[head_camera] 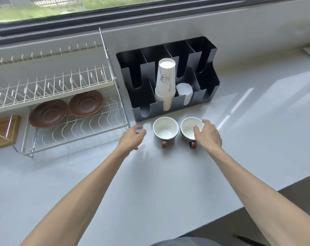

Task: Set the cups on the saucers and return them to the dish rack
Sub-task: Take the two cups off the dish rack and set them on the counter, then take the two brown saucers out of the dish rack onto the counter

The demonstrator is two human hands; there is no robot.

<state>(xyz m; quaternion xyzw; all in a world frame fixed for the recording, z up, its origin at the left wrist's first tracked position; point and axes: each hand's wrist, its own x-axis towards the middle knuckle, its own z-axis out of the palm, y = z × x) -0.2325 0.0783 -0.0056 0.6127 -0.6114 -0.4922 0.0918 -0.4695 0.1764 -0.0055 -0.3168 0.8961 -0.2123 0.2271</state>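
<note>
We take the black organizer (168, 110) on the grey counter (168, 174) as our landmark. Two white cups stand upright just in front of its near wall, side by side, close but apart, brown handles turned toward us. The left cup (165, 128) is untouched. The right cup (190, 127) sits under our right hand.

Right hand (208, 134): arm stretched forward from the lower right, wrist roughly level, palm down. Fingers curl over the cup's right rim; the thumb (196, 129) hangs over the near part of the bowl. The grip looks half-closed around the rim. We cannot tell whether skin presses the cup firmly; the cup's base is on the counter.

Left hand (133, 137): arm reaches forward from the lower left, ending left of the left cup and in front of the organizer's left corner. Fingers are loosely curled, spread moderately, holding nothing; fingertips point toward the organizer. A gap of bare counter separates this hand from the left cup.

Left of the organizer stands the wire dish rack (70, 126), two tiers. On its lower tier lie two brown saucers, the near saucer (48, 113) and the far saucer (86, 103), edges overlapping slightly, both tilted against the wires. The upper tier's prongs are bare.

Inside the organizer, a stack of paper cups (165, 86) stands upside down in a middle slot, with white lids (185, 94) in the slot to its right.
</note>
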